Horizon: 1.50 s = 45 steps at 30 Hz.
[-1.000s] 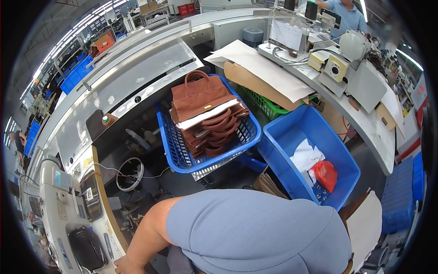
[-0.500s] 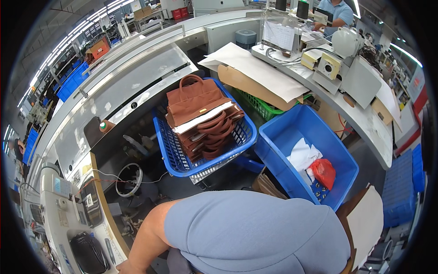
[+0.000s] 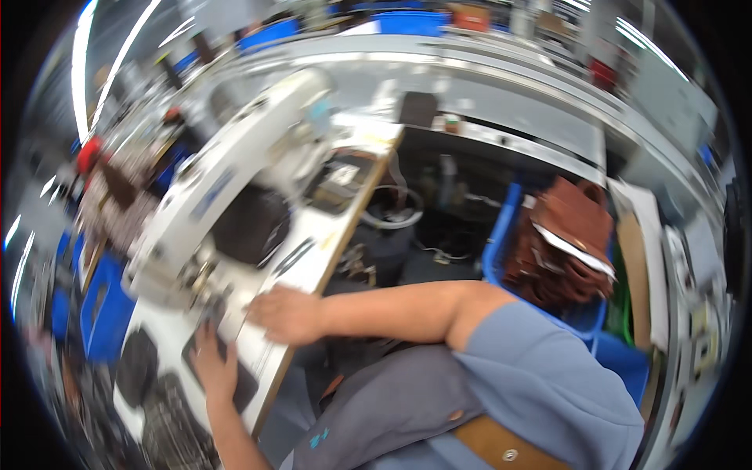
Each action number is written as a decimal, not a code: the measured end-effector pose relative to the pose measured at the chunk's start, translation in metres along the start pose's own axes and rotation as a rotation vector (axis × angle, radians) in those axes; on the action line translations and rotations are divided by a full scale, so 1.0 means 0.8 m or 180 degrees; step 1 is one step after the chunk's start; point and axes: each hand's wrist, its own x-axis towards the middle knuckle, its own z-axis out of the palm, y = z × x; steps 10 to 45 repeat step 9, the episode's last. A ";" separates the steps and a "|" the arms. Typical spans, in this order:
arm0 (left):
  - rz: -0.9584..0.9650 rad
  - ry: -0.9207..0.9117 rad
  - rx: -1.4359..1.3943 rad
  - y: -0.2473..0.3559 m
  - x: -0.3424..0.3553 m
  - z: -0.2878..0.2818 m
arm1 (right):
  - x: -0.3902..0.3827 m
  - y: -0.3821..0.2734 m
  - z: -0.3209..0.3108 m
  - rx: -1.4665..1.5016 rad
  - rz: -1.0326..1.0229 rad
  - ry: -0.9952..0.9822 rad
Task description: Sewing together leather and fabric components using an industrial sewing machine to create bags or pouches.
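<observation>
A white sewing machine (image 3: 205,196) stands on a white table (image 3: 301,270) at my left. My left hand (image 3: 214,366) lies with fingers stretched out on a dark flat piece (image 3: 244,385), its fingertips close to the needle area (image 3: 210,301). Palm down on the table beside the machine is my right hand (image 3: 286,315). Blur softens its fingers, but they look laid flat with nothing visible in them. Another dark rounded piece (image 3: 137,366) sits left of my left hand. Under the machine's arm is a black, shiny bundle (image 3: 254,223).
A blue basket (image 3: 492,262) at the right holds stacked brown handbag pieces (image 3: 568,227). A round bin (image 3: 392,215) stands below the table's wooden edge (image 3: 356,211). Blue crates (image 3: 110,317) and a person in a red head covering (image 3: 92,155) are beyond the machine.
The view has swung left, bringing the sewing machine and both hands into sight. The basket of brown pieces now appears farther right. Only my right arm was clearly visible before.
</observation>
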 end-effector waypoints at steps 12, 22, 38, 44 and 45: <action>0.0336 -0.0334 -0.0219 0.019 -0.019 -0.016 | 0.010 -0.003 -0.011 -0.0089 -0.0102 -0.0145; 0.0336 -0.0334 -0.0219 0.019 -0.019 -0.016 | 0.010 -0.003 -0.011 -0.0089 -0.0102 -0.0145; 0.0336 -0.0334 -0.0219 0.019 -0.019 -0.016 | 0.010 -0.003 -0.011 -0.0089 -0.0102 -0.0145; 0.0336 -0.0334 -0.0219 0.019 -0.019 -0.016 | 0.010 -0.003 -0.011 -0.0089 -0.0102 -0.0145; 0.0336 -0.0334 -0.0219 0.019 -0.019 -0.016 | 0.010 -0.003 -0.011 -0.0089 -0.0102 -0.0145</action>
